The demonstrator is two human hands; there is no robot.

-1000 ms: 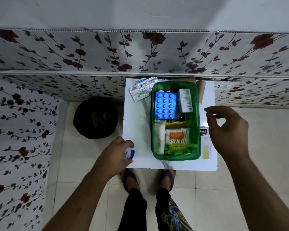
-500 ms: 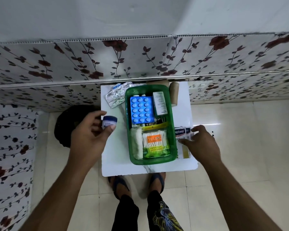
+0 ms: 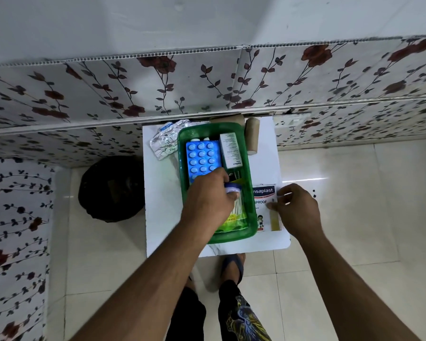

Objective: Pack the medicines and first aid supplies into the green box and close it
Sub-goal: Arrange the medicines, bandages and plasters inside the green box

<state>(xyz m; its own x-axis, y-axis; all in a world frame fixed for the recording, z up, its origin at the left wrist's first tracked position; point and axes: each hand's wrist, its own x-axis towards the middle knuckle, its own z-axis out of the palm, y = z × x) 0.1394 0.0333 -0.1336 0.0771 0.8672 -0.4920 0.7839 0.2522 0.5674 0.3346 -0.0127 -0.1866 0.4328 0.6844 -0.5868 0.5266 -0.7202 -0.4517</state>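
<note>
The green box (image 3: 249,178) lies open on a small white table (image 3: 161,198). Inside it are a blue blister pack (image 3: 201,156), a white carton (image 3: 231,150) and a cotton swab packet (image 3: 236,216). My left hand (image 3: 208,200) hangs over the middle of the box, shut on a small blue-capped jar (image 3: 232,187). To the right of the box, my right hand (image 3: 296,209) rests its fingertips on the right edge of a plaster packet (image 3: 264,193) lying flat on the table. Whether it grips the packet I cannot tell.
A crumpled silver foil strip (image 3: 164,142) lies left of the box's far end. A tan bandage roll (image 3: 252,137) lies at the far right, another behind the box. A black bin (image 3: 111,189) stands on the floor at left. A flowered wall rises behind the table.
My left hand has carried the blue-capped jar from the left of the table to above the middle of the box. My right hand stays at the plaster packet.
</note>
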